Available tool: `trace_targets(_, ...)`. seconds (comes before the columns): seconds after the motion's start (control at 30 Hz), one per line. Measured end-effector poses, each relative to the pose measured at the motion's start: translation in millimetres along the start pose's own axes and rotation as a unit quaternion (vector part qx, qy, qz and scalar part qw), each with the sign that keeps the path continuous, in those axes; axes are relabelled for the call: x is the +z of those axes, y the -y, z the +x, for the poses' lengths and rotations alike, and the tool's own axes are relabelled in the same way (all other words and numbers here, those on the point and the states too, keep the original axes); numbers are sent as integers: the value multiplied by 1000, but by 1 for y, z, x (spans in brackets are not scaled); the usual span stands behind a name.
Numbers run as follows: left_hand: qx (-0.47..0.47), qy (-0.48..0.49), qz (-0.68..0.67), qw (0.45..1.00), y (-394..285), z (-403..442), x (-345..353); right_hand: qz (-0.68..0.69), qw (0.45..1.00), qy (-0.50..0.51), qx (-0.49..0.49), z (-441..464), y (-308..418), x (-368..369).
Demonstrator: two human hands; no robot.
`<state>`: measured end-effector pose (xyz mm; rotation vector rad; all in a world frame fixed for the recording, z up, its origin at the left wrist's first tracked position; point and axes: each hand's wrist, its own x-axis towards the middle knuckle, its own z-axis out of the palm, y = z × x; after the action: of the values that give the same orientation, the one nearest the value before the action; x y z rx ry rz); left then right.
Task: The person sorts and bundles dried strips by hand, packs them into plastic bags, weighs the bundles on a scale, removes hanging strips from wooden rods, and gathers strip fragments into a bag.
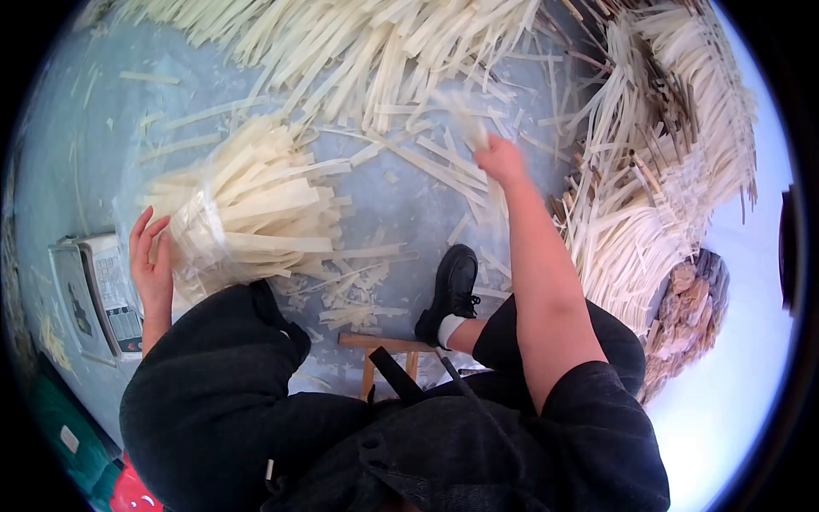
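Observation:
A thick bundle of flat, cream-coloured strips (273, 200) lies on its side at the left, bound round by a clear plastic band (207, 213). Against the bundle's left end rests my left hand (152, 264), fingers stretched and apart, with nothing gripped. Out to the right, my right hand (502, 160) is closed round a pale strip (465, 119). The strip's upper end is smeared by motion. Loose strips (435, 162) lie scattered on the floor between the bundle and my right hand.
A large heap of strips (358, 51) spreads across the back. Another pile (627, 247), with brown stalks among it, runs down the right. A digital scale (107, 290) stands at the left. Between my legs is a wooden stool (380, 343), near my black shoe (456, 286).

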<state>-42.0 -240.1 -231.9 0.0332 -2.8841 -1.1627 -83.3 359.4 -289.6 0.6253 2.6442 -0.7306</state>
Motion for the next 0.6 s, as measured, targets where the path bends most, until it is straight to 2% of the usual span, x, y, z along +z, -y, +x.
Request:
trace_targets(0.03, 2, 2, -4, 1000, 0, 0, 0, -98, 990, 102, -29, 4, -7, 7)
trace_targets(0.07, 4, 4, -7, 1000, 0, 0, -1, -98, 989, 104, -31, 3, -25, 24)
trace_targets(0.13, 9, 2, 3, 1000, -2, 0, -1, -129, 979, -94, -124, -13, -67, 66)
trace_targets(0.17, 16, 4, 11, 1000, -3, 0, -1, -180, 979, -57, -84, -24, -62, 65)
trace_targets(0.2, 14, 7, 13, 1000, -3, -1, -1, -179, 979, -53, -82, -31, -53, 62)
trace_targets(0.27, 0, 5, 1, 1000, -4, -1, 1, -193, 981, -4, -1, -44, -34, 63)
trace_targets(0.3, 1, 5, -2, 1000, -3, -1, 2, -194, 981, -5, 0, -49, -31, 69)
trace_targets(0.37, 2, 4, -5, 1000, 1, -1, 3, -177, 982, 35, 63, -58, -28, 88)
trace_targets(0.4, 2, 3, -5, 1000, 0, 0, 3, -177, 982, 35, 61, -64, -25, 97)
trace_targets(0.47, 10, 1, 0, 1000, -5, 0, 3, -187, 982, -31, -22, -78, -21, 112)
trace_targets(0.6, 25, -8, -6, 1000, -3, 0, -3, -160, 986, -18, -34, -96, -6, 115)
